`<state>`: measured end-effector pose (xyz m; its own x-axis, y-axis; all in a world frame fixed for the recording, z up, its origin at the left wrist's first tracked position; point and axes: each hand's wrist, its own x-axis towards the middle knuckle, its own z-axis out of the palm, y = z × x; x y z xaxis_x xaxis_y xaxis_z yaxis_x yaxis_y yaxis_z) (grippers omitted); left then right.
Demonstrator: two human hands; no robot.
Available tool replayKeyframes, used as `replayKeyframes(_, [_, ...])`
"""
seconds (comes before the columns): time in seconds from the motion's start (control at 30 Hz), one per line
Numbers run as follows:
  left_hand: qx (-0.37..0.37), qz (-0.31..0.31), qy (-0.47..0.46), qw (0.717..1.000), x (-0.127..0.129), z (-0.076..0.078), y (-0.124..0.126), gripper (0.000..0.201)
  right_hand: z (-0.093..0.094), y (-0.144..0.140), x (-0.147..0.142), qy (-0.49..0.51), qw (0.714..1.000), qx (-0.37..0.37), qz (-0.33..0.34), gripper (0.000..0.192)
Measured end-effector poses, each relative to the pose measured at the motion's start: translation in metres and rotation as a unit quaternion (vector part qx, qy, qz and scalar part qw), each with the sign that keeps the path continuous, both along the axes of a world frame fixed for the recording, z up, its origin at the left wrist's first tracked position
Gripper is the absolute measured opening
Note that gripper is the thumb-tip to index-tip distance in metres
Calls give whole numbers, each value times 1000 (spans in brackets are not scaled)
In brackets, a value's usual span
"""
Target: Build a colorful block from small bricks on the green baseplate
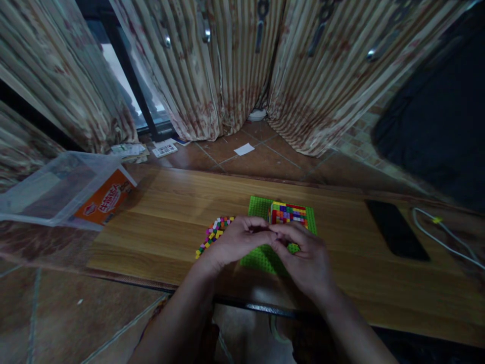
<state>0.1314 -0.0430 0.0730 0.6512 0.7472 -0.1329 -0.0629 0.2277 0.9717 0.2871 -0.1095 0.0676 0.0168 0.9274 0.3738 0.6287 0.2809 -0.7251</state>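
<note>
My left hand (240, 240) and my right hand (305, 253) meet over a green baseplate (261, 259), thumbs and fingertips pinched together. Whatever sits between the fingertips is too small and too covered to make out. On the far part of the plate stands a block of multicoloured toy bricks (290, 213), in rows of red, yellow, purple, orange and other colours. My hands hide its near side and the plate's middle. Just left of my left hand lies a pile of loose small bricks (212, 233), partly behind that hand.
A clear plastic bin (64, 189) with an orange printed sheet (108, 198) stands at the table's left end. On the right lie a black phone (396, 228) and a white cable (443, 240). Striped curtains (227, 65) hang beyond the wooden table (159, 217).
</note>
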Motion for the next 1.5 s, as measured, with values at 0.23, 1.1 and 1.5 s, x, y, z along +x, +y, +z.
replayKeyframes(0.23, [36, -2, 40, 999, -3, -4, 3, 22, 2, -1, 7, 3, 999, -24, 29, 13])
replayKeyframes(1.1, [69, 90, 100, 988, 1, -17, 7, 20, -15, 13, 30, -25, 995, -1, -100, 19])
replayKeyframes(1.5, [104, 72, 110, 986, 0, -21, 7, 23, -14, 15, 29, -51, 994, -10, -94, 19])
